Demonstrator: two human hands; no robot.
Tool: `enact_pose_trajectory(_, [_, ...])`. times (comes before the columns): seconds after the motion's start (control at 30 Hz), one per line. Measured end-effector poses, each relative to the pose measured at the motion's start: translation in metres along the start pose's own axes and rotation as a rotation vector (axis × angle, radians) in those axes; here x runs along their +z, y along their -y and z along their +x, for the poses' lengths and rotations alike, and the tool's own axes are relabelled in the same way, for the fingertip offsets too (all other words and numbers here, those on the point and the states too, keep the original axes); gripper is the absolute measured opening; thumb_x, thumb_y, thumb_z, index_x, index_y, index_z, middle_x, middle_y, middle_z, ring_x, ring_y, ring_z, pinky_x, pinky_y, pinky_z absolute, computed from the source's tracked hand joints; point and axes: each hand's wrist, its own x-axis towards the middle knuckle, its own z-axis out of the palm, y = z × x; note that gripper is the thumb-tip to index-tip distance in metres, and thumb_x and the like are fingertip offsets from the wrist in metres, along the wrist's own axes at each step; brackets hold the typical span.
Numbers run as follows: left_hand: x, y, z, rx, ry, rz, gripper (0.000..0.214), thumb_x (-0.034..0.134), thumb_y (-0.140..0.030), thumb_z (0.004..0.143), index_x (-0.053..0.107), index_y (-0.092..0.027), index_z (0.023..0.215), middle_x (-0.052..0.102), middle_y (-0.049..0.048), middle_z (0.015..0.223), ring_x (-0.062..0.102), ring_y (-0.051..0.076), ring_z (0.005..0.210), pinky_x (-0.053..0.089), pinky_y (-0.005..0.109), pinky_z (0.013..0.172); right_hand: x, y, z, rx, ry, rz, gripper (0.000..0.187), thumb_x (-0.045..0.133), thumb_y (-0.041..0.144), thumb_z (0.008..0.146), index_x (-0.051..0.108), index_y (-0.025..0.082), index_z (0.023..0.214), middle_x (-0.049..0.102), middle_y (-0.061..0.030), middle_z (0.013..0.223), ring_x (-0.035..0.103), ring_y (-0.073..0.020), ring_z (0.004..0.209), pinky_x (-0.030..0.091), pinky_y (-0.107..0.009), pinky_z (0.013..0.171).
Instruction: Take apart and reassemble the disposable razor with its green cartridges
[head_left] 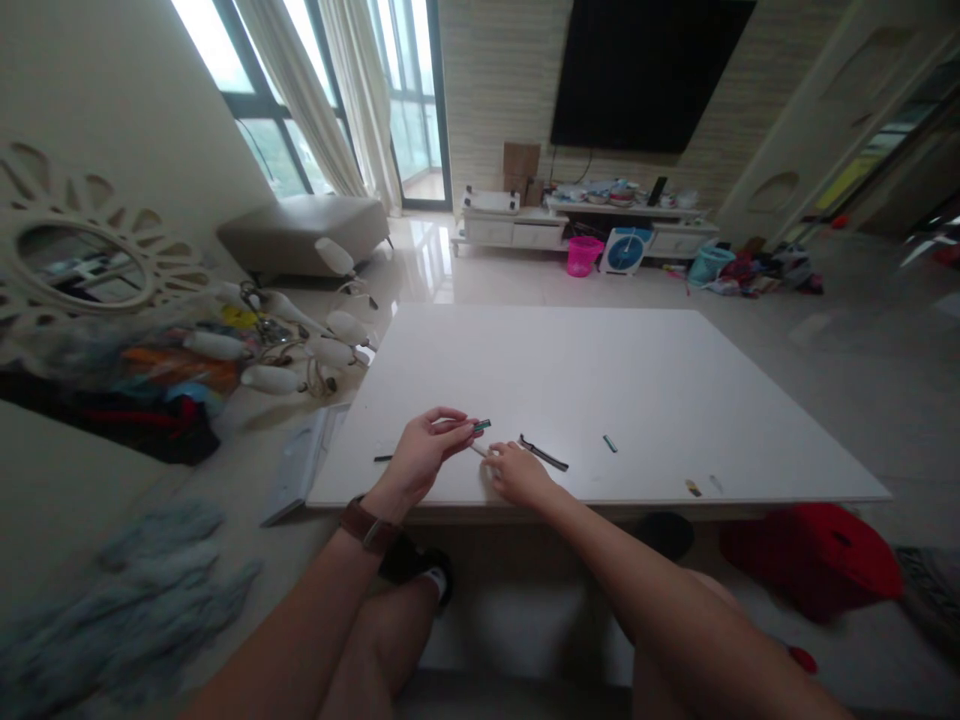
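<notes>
My left hand [426, 455] hovers over the near edge of a white table [600, 380], fingers pinched on a thin pen-like stick with a green tip [481, 426]. My right hand [517, 472] rests on the table just to its right, fingers curled on the stick's other end [480, 451]. A dark curved strip [543, 453] lies right beside the right hand. A small green piece [610, 443] sits farther right. A thin dark rod [383, 458] lies left of the left hand.
Two tiny bits [694, 487] lie near the table's front right edge. A red stool [814, 560] stands under the right corner. White lamp parts [300, 340] and clutter lie on the floor left. A TV unit [585, 225] stands behind.
</notes>
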Motion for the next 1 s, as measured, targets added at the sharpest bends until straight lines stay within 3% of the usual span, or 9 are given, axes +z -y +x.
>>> enact_pose_trajectory(0.3, [0.005, 0.005, -0.001, -0.047, 0.021, -0.063, 0.028, 0.085, -0.015, 0.064, 0.064, -0.012, 0.083, 0.076, 0.0099, 0.089, 0.072, 0.018, 0.088, 0.055, 0.031, 0.089, 0.018, -0.001, 0.016, 0.110, -0.016, -0.003, 0.025, 0.042, 0.015, 0.098, 0.067, 0.015, 0.102, 0.062, -0.0132, 0.106, 0.060, -0.0218, 0.098, 0.046, -0.031, 0.082])
enact_pose_trajectory(0.4, [0.003, 0.005, 0.001, -0.050, 0.014, -0.082, 0.025, 0.083, -0.011, 0.064, 0.064, -0.012, 0.081, 0.075, 0.0090, 0.088, 0.072, 0.017, 0.088, 0.055, 0.031, 0.090, 0.018, -0.004, 0.012, 0.137, -0.021, 0.009, 0.021, 0.046, 0.009, 0.093, 0.063, 0.015, 0.105, 0.062, -0.0128, 0.103, 0.060, -0.0219, 0.095, 0.045, -0.031, 0.081])
enact_pose_trajectory(0.53, [0.002, 0.006, 0.005, -0.076, -0.018, -0.129, 0.016, 0.074, -0.004, 0.069, 0.063, -0.011, 0.077, 0.073, 0.0075, 0.081, 0.073, 0.018, 0.086, 0.056, 0.032, 0.093, 0.012, -0.013, 0.003, 0.151, -0.034, 0.050, 0.030, 0.051, 0.000, 0.083, 0.060, 0.015, 0.108, 0.061, -0.0120, 0.107, 0.060, -0.0205, 0.094, 0.044, -0.030, 0.081])
enact_pose_trajectory(0.67, [0.002, 0.007, 0.008, -0.083, -0.033, -0.181, 0.014, 0.069, 0.000, 0.073, 0.064, -0.011, 0.080, 0.073, 0.0082, 0.084, 0.074, 0.019, 0.087, 0.055, 0.034, 0.098, -0.006, -0.025, -0.009, 0.202, -0.148, 0.117, 0.030, 0.045, 0.002, 0.086, 0.058, 0.015, 0.108, 0.058, -0.0119, 0.114, 0.059, -0.0180, 0.089, 0.043, -0.029, 0.080])
enact_pose_trajectory(0.77, [0.004, 0.007, 0.008, -0.057, -0.037, -0.193, 0.018, 0.070, 0.000, 0.074, 0.063, -0.011, 0.085, 0.075, 0.0097, 0.087, 0.074, 0.019, 0.089, 0.054, 0.035, 0.100, -0.030, -0.027, -0.023, 0.230, -0.266, 0.168, 0.018, 0.040, 0.015, 0.096, 0.057, 0.016, 0.102, 0.061, -0.0084, 0.103, 0.058, -0.0177, 0.091, 0.043, -0.028, 0.080])
enact_pose_trajectory(0.9, [0.006, 0.010, 0.006, -0.046, -0.028, -0.154, 0.024, 0.077, -0.004, 0.072, 0.061, -0.012, 0.088, 0.076, 0.0109, 0.086, 0.074, 0.019, 0.088, 0.054, 0.037, 0.100, -0.069, -0.011, -0.048, 0.260, -0.455, 0.485, 0.035, 0.037, 0.046, 0.101, 0.056, 0.019, 0.089, 0.059, 0.0003, 0.076, 0.055, -0.0145, 0.070, 0.042, -0.025, 0.065])
enact_pose_trajectory(1.0, [0.007, 0.013, 0.004, -0.018, -0.011, -0.079, 0.028, 0.081, -0.008, 0.069, 0.061, -0.012, 0.089, 0.076, 0.0119, 0.086, 0.073, 0.018, 0.086, 0.054, 0.038, 0.098, -0.092, 0.007, -0.059, 0.258, -0.521, 0.669, 0.033, 0.050, 0.050, 0.093, 0.061, 0.019, 0.090, 0.059, 0.0016, 0.072, 0.052, -0.0136, 0.063, 0.039, -0.025, 0.059])
